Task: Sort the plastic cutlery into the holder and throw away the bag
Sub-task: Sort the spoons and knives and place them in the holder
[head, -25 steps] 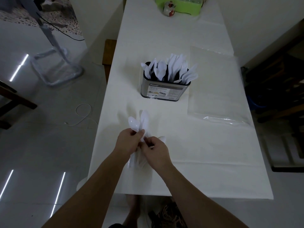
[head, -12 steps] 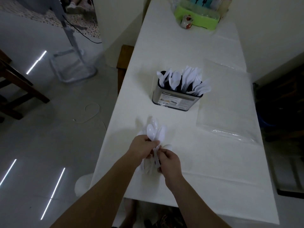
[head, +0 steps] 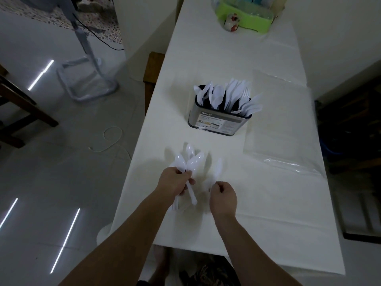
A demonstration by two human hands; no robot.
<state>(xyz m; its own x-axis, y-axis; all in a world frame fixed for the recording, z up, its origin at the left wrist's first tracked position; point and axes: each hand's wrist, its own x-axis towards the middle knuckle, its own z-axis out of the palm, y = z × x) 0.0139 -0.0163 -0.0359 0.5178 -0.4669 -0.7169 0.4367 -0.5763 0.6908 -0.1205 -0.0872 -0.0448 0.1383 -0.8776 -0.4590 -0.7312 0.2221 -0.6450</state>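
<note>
My left hand (head: 174, 182) grips a bunch of white plastic spoons (head: 188, 162), bowls pointing away from me, handles sticking out below the fist. A hand's width to the right, my right hand (head: 223, 198) is closed on the handle of one white spoon (head: 218, 169) that is blurred. The metal cutlery holder (head: 216, 122) stands farther up the white table (head: 268, 213), packed with white spoons, forks and knives. To its right the clear plastic bag (head: 282, 129) lies flat and empty.
A green tray (head: 247, 17) with bottles and a small painted cup (head: 231, 22) sit at the far end. A wooden chair (head: 153, 75) stands by the table's left edge. A fan stand (head: 86, 75) and a cable lie on the floor to the left.
My hands have come apart: the right hand moved right, away from the bunch, with one spoon in it. The left hand keeps hold of the bunch.
</note>
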